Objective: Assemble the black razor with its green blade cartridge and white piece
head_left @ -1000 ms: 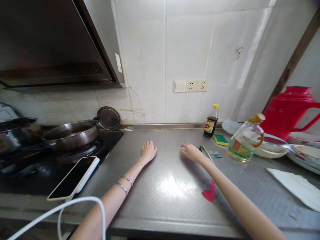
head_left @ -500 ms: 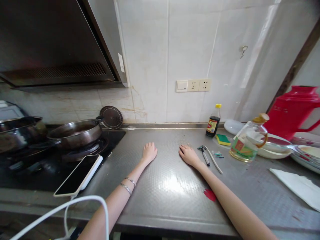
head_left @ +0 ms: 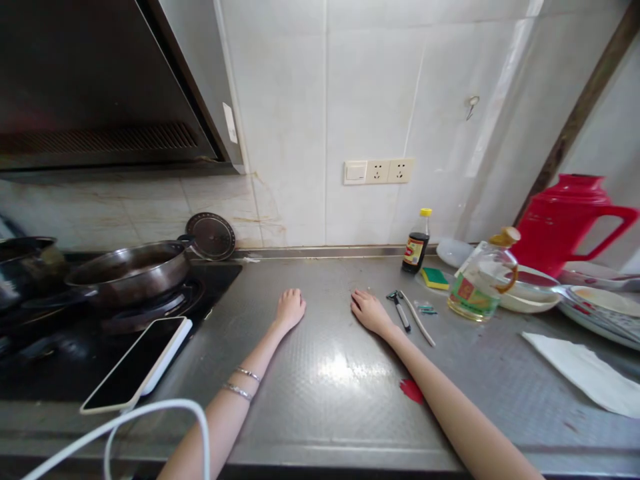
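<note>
Both arms reach forward over a steel countertop [head_left: 320, 413]. My left hand [head_left: 291, 309] rests palm down on it, fingers lying forward, holding nothing. My right hand [head_left: 369, 311] also lies palm down with its fingers stretched out and nothing in it. Just right of that hand is a razor [head_left: 399, 311] with a dark head and a grey handle. Beside the razor lies a thin, curved, whitish strip [head_left: 418, 319]. Small teal pieces [head_left: 427, 309] sit further right, too small to name. A yellow-and-green sponge [head_left: 435, 279] is behind them.
At left, a phone [head_left: 135, 367] with a white cable lies by the stove [head_left: 220, 283], which bears a steel pan [head_left: 133, 273]. At right stand a soy sauce bottle [head_left: 416, 243], a glass oil jug [head_left: 475, 290], a red thermos [head_left: 560, 223], stacked dishes [head_left: 595, 310] and a white paper sheet [head_left: 585, 373].
The whole view has shifted slightly, so most things sit further left in the picture. Both hands stay in place on the countertop.
</note>
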Demonstrator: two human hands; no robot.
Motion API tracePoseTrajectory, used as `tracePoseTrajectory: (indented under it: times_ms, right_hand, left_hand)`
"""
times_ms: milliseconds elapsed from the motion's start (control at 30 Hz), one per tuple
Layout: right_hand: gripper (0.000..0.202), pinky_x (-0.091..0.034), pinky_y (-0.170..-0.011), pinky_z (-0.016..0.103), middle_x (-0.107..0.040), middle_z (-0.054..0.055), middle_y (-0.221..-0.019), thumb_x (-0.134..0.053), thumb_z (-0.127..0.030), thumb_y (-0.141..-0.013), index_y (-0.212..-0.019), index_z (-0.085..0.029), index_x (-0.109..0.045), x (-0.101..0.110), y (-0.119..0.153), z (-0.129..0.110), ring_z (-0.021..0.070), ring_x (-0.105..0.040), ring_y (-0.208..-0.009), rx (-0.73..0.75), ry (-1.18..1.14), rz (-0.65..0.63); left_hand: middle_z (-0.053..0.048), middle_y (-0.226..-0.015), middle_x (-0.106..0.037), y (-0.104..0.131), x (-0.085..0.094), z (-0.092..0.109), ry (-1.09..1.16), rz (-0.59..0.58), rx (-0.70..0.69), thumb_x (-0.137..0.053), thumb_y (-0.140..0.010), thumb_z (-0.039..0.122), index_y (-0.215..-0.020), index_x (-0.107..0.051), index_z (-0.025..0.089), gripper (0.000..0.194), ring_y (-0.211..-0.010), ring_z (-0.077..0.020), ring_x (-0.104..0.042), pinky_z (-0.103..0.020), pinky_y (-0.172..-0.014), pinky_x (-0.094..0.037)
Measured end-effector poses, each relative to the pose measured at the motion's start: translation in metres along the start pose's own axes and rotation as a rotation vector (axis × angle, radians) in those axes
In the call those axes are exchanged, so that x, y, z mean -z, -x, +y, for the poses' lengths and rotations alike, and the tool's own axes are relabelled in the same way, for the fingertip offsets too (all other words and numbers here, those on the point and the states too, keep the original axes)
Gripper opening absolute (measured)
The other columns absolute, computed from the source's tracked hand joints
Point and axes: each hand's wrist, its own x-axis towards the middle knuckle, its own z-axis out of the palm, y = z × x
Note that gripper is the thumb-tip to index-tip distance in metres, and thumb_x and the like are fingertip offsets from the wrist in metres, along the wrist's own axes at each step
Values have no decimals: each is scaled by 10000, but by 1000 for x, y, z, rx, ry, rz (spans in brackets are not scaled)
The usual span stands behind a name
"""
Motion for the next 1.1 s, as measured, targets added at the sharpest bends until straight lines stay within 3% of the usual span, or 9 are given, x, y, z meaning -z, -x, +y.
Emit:
tracePoseTrajectory:
  times_ms: [433,600,767,900,1100]
  right_hand:
    - [413,-248,-1032,318,-458,134,-1330,-348,-277,-876,-1215,-113,-520,1,-1,0,212,-381,-1244,1,-63,-8]
    - [398,-285,-1012,318,-492,119,-1301,-392,-250,-852,-1210,-135,-524,18,-2,9,201,-402,-1228,-11,-125,69]
    - [357,-436,-802,269,-655,104,-1049,-468,-262,-785,-1096,-158,-607,54,-2,41,201,-601,-956,-255,-197,161]
    - [282,-435,-682,230,-697,94,-866,-509,-206,-722,-948,-168,-672,71,4,74,191,-640,-811,-412,-170,161]
    - [190,-420,-538,233,-666,117,-640,-566,-292,-689,-706,-131,-666,64,10,97,196,-638,-618,-532,-135,-53]
  left_hand:
    - [-127,-1059,-582,-1,-2,-3,38,8,-34,-389,-826,192,-1002,-548,126,246,-1033,-219,-495,-331,-902,-346]
    - [-112,-1066,-588,-3,-3,-9,102,2,-50,-404,-822,196,-1000,-558,136,243,-1046,-209,-496,-323,-913,-347]
    - [-100,-1038,-608,-6,-5,-15,215,25,-36,-429,-798,175,-956,-575,135,219,-1025,-208,-514,-329,-909,-363]
    - [-94,-1022,-617,-8,-7,-18,289,49,-6,-443,-775,139,-931,-583,135,210,-987,-195,-543,-314,-889,-387]
    - [-82,-972,-627,-10,-3,-20,347,143,27,-448,-744,105,-859,-602,144,196,-952,-184,-561,-311,-872,-405]
